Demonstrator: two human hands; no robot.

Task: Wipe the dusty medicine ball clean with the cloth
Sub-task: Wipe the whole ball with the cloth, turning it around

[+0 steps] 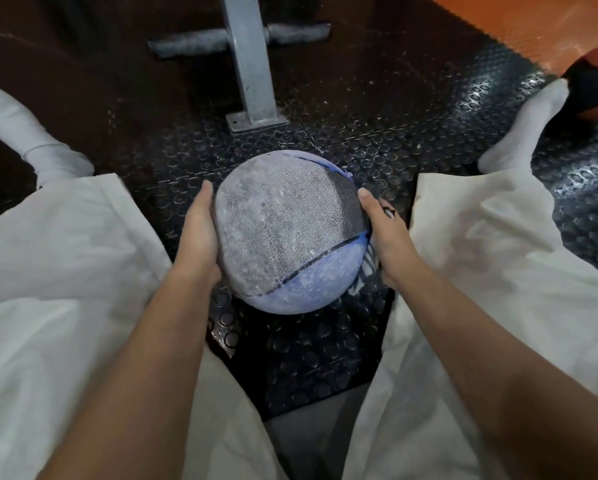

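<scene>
- Head view puts the medicine ball (287, 230) low between our knees, over the studded rubber floor (325, 341). We cannot tell whether it rests there or hangs just above.
- We judge it heavy and firm. Its pebbled skin should grip well, though the dust may let a palm slide, so a hold on opposite sides, as now, suits it best.
- Pale dust films its grey and blue panels, and a darker band by the right thumb looks cleaner.
- Our left hand (200, 237) lies flat on the ball's left side, fingers straight.
- Our right hand (391, 237) presses the striped cloth (367, 268) to the right side, thumb stretched along the ball. Its other fingers are hidden, so we cannot tell their curl.
- Beyond stand a grey metal post (249, 64), our white socks (526, 133) and another ball (595, 81) far right.
</scene>
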